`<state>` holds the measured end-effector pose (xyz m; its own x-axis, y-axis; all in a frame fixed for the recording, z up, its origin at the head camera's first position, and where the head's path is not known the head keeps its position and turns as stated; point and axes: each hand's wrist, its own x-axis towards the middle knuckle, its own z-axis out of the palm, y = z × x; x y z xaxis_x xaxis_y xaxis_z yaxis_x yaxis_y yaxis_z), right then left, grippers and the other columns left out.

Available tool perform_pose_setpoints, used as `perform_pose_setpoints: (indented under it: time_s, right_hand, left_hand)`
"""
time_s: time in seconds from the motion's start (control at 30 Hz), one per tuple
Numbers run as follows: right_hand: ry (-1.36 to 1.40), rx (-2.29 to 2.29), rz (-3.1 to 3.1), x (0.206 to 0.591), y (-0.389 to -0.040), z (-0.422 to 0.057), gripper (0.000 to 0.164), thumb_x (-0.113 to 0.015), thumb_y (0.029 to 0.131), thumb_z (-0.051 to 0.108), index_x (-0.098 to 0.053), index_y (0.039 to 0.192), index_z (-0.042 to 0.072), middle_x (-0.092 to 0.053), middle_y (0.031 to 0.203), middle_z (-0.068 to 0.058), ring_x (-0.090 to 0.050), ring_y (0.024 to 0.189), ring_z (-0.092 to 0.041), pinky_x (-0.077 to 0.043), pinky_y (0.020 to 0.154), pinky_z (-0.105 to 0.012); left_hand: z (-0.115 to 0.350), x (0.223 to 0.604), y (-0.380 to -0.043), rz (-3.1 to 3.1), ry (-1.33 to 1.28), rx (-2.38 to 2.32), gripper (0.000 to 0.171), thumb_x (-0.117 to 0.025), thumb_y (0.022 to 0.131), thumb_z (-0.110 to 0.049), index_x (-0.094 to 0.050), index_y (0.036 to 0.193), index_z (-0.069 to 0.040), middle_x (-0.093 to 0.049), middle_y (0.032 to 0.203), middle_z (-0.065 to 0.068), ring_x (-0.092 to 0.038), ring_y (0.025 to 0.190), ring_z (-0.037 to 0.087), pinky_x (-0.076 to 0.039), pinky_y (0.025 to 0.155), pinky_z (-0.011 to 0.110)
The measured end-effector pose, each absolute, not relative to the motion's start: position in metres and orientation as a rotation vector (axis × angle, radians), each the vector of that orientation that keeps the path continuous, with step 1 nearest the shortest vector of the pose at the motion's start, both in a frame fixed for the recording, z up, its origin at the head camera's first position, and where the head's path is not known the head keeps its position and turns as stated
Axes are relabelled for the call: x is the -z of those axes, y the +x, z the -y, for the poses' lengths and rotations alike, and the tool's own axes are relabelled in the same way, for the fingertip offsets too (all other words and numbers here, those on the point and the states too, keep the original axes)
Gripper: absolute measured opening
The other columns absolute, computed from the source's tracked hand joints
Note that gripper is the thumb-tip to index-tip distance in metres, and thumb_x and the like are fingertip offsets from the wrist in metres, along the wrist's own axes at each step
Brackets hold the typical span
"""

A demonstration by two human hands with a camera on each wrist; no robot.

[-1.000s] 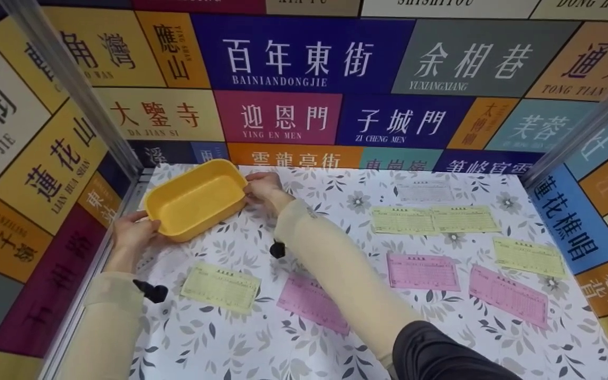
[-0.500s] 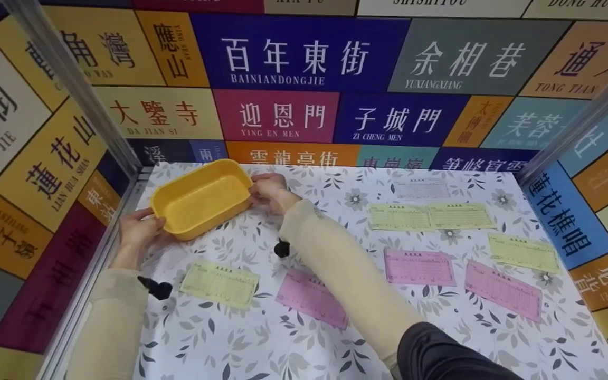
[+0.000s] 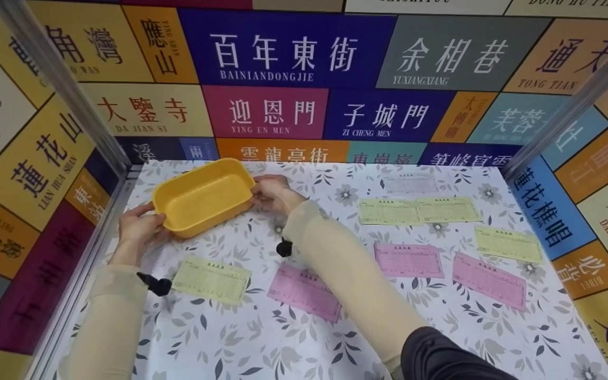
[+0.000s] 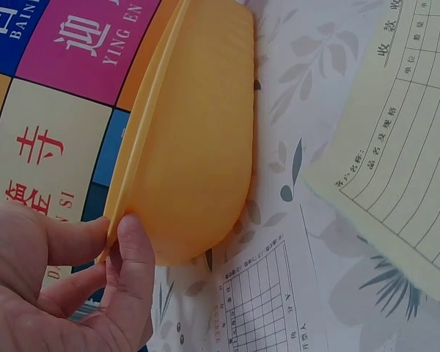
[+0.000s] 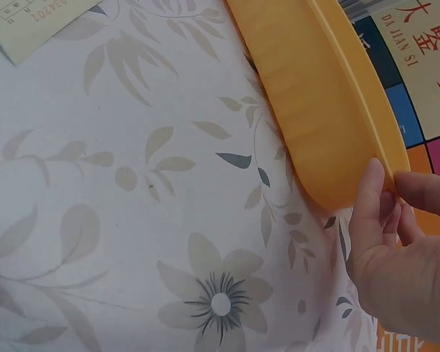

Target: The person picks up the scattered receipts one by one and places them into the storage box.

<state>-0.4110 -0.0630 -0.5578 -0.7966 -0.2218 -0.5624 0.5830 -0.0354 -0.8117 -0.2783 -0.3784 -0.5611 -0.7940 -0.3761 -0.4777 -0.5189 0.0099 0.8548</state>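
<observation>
Near: a yellow slip [image 3: 211, 279] and a pink slip [image 3: 305, 293] lie on the table [image 3: 188, 348], apart from both hands. Beyond, the left hand [image 3: 138, 229], the nearer one, pinches the left end of the tub [image 3: 203, 203] by its rim. The tub's long axis slants rightward and away, between the hands, at the table's far left; whether it is lifted cannot be told. Farther, the right hand [image 3: 277, 192] pinches the opposite end.

The left hand [image 3: 138, 232] and right hand [image 3: 278, 194] have shifted the yellow tub [image 3: 205, 203] slightly rightward.
</observation>
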Motion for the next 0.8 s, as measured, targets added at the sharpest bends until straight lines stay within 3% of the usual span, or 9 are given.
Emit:
perform_pose_setpoints:
  time_s: [0.17,0.33,0.47,0.67,0.8]
  right_hand:
    - [0.401,1.921,-1.664,0.559,-0.405,0.05,0.059,-0.069,0.096,-0.012,-0.067,0.153,0.004,-0.073,0.145,-0.027,-0.073,0.086,-0.02,-0.066,0.082,-0.029]
    - [0.409,1.953,-1.669,0.56,-0.402,0.039,0.058,-0.068,0.095,-0.013,-0.069,0.151,0.004,-0.078,0.115,-0.017,-0.073,0.082,-0.017,-0.069,0.09,-0.032]
    - [0.433,1.963,-1.659,0.561,-0.397,0.032,0.06,-0.069,0.094,-0.014,-0.069,0.151,0.006,-0.077,0.102,-0.011,-0.074,0.083,-0.018,-0.069,0.098,-0.036]
    - [0.461,1.986,-1.617,0.561,-0.392,0.019,0.062,-0.068,0.095,-0.014,-0.068,0.154,0.007,-0.077,0.106,-0.013,-0.077,0.089,-0.02,-0.069,0.1,-0.037]
    - [0.48,1.988,-1.596,0.562,-0.389,0.007,0.062,-0.067,0.097,-0.012,-0.066,0.156,0.007,-0.078,0.128,-0.02,-0.077,0.098,-0.023,-0.069,0.099,-0.036]
  left_hand:
    - [0.369,0.56,-0.279,-2.127,-0.924,-1.894,0.071,-0.066,0.108,-0.009,-0.043,0.174,-0.015,-0.066,0.142,0.009,-0.076,0.093,0.008,-0.066,0.085,0.026]
    - [0.361,0.558,-0.28,-2.136,-0.868,-1.898,0.073,-0.067,0.107,-0.011,-0.041,0.175,-0.014,-0.077,0.117,0.001,-0.076,0.092,0.007,-0.067,0.086,0.026]
    - [0.356,0.556,-0.282,-2.158,-0.861,-1.852,0.073,-0.067,0.107,-0.013,-0.041,0.175,-0.016,-0.072,0.109,-0.004,-0.073,0.092,0.007,-0.066,0.085,0.025]
    - [0.345,0.555,-0.282,-2.181,-0.832,-1.856,0.071,-0.067,0.106,-0.011,-0.044,0.173,-0.013,-0.072,0.122,0.003,-0.074,0.09,0.004,-0.066,0.082,0.026]
    - [0.335,0.555,-0.283,-2.195,-0.776,-1.842,0.07,-0.066,0.107,-0.011,-0.042,0.174,-0.012,-0.067,0.147,0.016,-0.078,0.097,0.007,-0.068,0.089,0.027]
